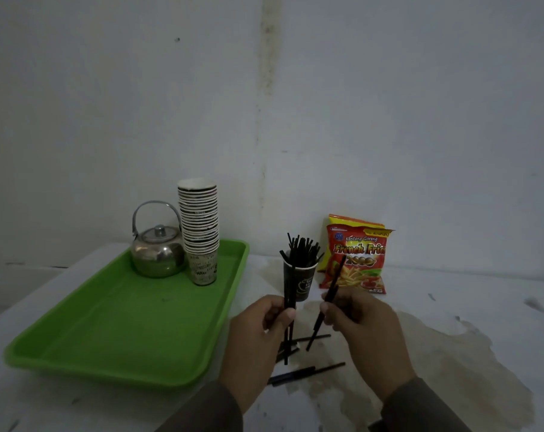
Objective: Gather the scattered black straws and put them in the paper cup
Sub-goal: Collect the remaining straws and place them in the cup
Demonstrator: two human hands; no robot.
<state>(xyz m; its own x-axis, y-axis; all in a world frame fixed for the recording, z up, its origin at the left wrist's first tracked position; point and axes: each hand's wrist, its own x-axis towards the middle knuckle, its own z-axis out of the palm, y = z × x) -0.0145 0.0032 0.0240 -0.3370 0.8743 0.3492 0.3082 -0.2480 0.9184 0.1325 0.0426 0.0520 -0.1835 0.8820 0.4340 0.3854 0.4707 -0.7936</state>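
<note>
Black straws point(302, 249) stand bunched in the dark paper cup point(299, 283) at the desk's point(451, 307) centre, just at 12 o'clock from both hands. Left hand point(258, 335) grips a few upright straws point(288, 335); right hand point(362, 328) pinches one tilted straw point(334, 280). More loose straws point(308, 371) lie on the desk at 6 o'clock from the cup. At 9 o'clock a green tray point(108, 338) carries a kettle point(157, 252) and stacked cups point(199, 229); snack bags point(356, 257) stand at 3 o'clock.
</note>
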